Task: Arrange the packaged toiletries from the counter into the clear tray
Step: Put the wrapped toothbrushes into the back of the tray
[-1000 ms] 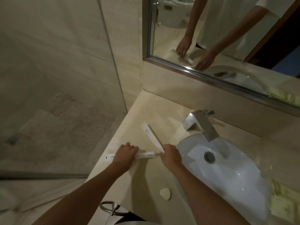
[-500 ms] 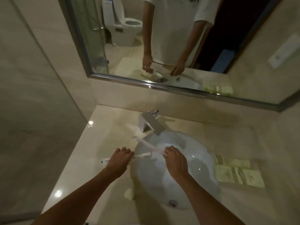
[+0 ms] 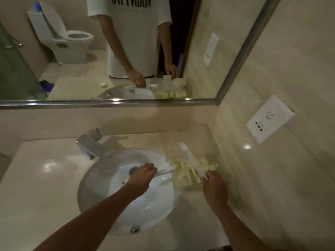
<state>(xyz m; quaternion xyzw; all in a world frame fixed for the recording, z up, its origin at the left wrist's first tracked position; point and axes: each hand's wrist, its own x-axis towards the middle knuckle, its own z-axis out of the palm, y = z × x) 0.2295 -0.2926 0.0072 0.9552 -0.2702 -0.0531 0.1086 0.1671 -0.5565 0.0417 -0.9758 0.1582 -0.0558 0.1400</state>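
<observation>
**Two slim packets arriving at the tray**

While both hands are over the basin side of the tabletop, each carries one long white packet, probably a wrapped toothbrush or comb, though the print is too blurred to read. The left hand is over the sink, its grip closed around the near end of the left packet. That packet lies nearly level, its long axis running from the hand toward the clear tray, with the far tip just short of the tray's near wall. The right hand is at the tray's front edge, fingers pinched on the lower end of the right packet. This one slants up and away from the hand, its long axis pointing toward the tray's back corner and the mirror, and it hangs above the yellow sachets already lying in the tray.

Both packets look light and thin, stiff along their length yet easy to bend, in smooth wrappers likely to slip between fingertips. An end pinch, as now, lets them swing; a hold nearer the middle would steady them. Turning each parallel to the tray's long wall, beside the sachets, should let them lie flat.
</observation>
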